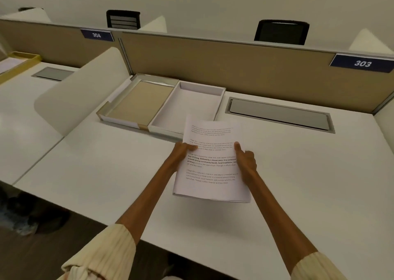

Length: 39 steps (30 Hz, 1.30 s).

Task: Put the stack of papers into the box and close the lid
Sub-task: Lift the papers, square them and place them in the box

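Note:
I hold a stack of printed white papers (212,169) above the white desk, lifted off its surface, with a shadow under it. My left hand (180,155) grips its left edge and my right hand (245,160) grips its right edge, thumbs on top. Just beyond the papers' far edge lies the open white box (162,121), its tray bare inside. The lid (140,102), with a tan inner face, lies flat to the left of the tray and joined to it. The papers' top corner overlaps the box's near right rim.
A tan partition (245,66) runs behind the box, with signs 304 and 303. A grey cable hatch (279,114) sits right of the box. A white rounded divider (81,92) stands to the left. A yellow tray (19,64) rests on the neighbouring desk.

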Motion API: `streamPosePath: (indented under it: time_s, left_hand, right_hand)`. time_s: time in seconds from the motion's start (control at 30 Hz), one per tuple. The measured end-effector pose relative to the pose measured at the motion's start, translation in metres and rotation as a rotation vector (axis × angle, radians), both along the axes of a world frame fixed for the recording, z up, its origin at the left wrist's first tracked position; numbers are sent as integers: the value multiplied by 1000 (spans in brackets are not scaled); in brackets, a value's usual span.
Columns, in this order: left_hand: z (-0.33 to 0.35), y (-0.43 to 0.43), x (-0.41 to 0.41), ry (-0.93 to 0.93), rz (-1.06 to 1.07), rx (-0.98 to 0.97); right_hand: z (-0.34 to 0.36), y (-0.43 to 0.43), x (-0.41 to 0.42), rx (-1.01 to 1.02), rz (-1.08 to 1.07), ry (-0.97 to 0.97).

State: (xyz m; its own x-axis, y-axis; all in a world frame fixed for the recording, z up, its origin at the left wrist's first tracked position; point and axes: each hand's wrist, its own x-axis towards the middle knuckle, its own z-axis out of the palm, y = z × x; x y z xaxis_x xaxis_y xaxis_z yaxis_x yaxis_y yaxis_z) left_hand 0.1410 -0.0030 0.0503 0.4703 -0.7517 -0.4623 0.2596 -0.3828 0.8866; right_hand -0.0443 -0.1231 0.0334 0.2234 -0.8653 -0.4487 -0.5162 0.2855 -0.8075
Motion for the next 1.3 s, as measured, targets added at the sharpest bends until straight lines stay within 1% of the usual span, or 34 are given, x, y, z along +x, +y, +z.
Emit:
streamPosePath:
  time_s: [0.17,0.4,0.5,0.67,0.93,1.1,1.2,1.3]
  left_hand:
    - [16,-26,62,-3,38,46]
    - [22,-64,162,23,1,95]
    - [22,-83,197,35,-16,115]
    - [16,-121,247,-17,-58,182]
    - [-8,-177,276,-57,-93,250]
    - [-28,-192,279,-84,-108,281]
    - [-39,-196,277,-114,-82,308]
    - [-43,-197,277,-145,-66,288]
  right_hand:
    - [6,-17,59,-32,-20,-31]
    - [5,-54,159,-70,-43,2]
    - [0,-69,194,-63,-58,17]
    - [-8,-93,242,-26,-100,44]
    - [-26,-133,277,-30,-142,111]
    - [-38,-143,283,-61,-161,193]
    - [-45,-143,285,-61,-151,212]
    - [-45,-141,286,-83,-154,218]
